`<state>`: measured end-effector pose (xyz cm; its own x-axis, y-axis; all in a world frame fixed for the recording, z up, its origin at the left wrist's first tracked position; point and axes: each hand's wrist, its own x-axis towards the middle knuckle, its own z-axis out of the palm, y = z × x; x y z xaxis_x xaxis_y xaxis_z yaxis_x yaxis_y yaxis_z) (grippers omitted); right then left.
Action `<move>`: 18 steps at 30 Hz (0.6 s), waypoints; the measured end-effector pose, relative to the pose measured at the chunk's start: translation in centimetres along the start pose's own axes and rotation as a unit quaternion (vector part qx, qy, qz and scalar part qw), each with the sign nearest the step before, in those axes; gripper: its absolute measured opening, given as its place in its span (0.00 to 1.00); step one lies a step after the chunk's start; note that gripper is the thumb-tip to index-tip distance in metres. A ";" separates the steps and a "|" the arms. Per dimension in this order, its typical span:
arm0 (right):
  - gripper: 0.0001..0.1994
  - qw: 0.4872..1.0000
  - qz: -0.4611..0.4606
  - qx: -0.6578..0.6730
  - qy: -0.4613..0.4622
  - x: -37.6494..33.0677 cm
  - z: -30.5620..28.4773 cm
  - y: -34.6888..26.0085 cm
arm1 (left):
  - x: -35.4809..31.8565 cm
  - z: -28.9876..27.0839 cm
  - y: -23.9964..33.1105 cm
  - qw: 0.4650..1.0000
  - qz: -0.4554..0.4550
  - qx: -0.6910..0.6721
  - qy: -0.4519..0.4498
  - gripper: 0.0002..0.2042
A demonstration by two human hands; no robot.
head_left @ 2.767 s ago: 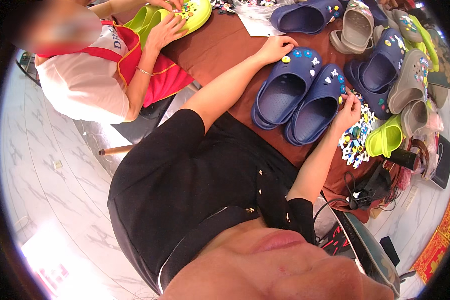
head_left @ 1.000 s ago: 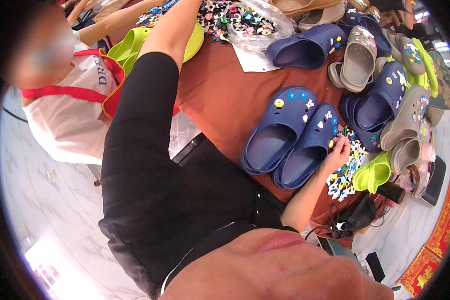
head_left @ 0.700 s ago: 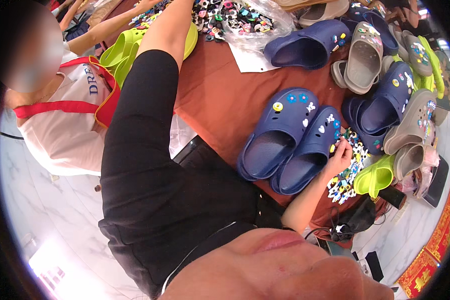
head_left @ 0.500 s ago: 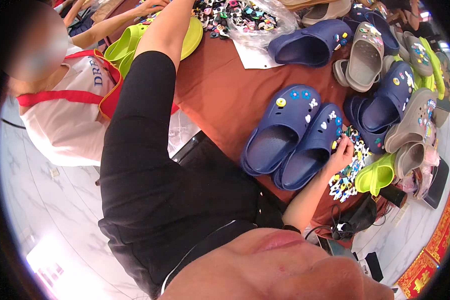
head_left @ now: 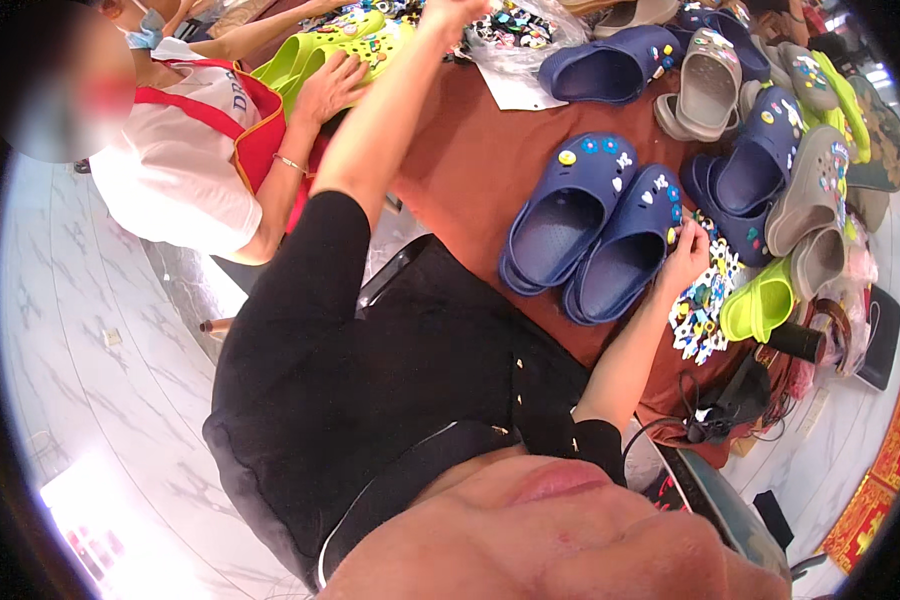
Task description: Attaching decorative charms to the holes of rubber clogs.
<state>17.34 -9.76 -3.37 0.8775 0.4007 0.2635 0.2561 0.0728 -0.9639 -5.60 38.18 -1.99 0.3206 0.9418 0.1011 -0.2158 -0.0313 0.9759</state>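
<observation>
A pair of navy clogs point(head_left: 560, 225) with flower, heart and yellow charms stands side by side on the brown cloth. My right hand point(head_left: 684, 258) is beside the right clog of the pair, its fingers curled close to the charms on the outer side. What they hold, if anything, is too small to tell. Under and behind that hand spreads a heap of small white, blue and yellow charms point(head_left: 705, 310). My left hand point(head_left: 457, 15) is stretched to the upper edge, next to a plastic bag of dark mixed charms point(head_left: 510, 30); its fingers look bent together, partly cut off.
More navy clogs point(head_left: 610, 68), grey clogs point(head_left: 711, 85) and a small lime clog point(head_left: 758, 305) crowd the right side. A white paper sheet point(head_left: 515, 90) lies under the bag. At left, a co-worker's hand point(head_left: 330, 92) rests by lime clogs point(head_left: 292, 68). Black cables point(head_left: 735, 410) lie at lower right.
My left hand has come into view at the upper edge. The co-worker's hand now shows at the lime clogs. My right hand stays beside the navy clog; the whole view has shifted slightly.
</observation>
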 end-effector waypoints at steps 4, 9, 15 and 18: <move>0.09 1.000 0.001 0.011 0.016 0.3 -0.8 0.7 | -11.6 6.6 0.9 0.979 -0.125 -0.162 -0.021 0.12; 0.08 1.000 -0.023 0.019 0.005 0.5 0.2 0.7 | -15.3 6.8 -0.7 0.988 -0.115 -0.092 -0.045 0.14; 0.08 1.000 -0.012 0.019 0.014 0.2 0.0 0.6 | -15.6 6.3 -2.3 0.990 -0.091 -0.053 -0.091 0.13; 0.08 1.000 -0.008 -0.004 0.018 0.4 -0.3 0.8 | -15.4 5.9 -2.9 0.986 -0.090 -0.079 -0.114 0.13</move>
<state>18.06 -9.83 -4.00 0.8869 0.3670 0.2806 0.2735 0.0725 -0.9592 -4.48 21.82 -5.20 0.5624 0.8268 -0.0126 -0.2719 0.1993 0.9415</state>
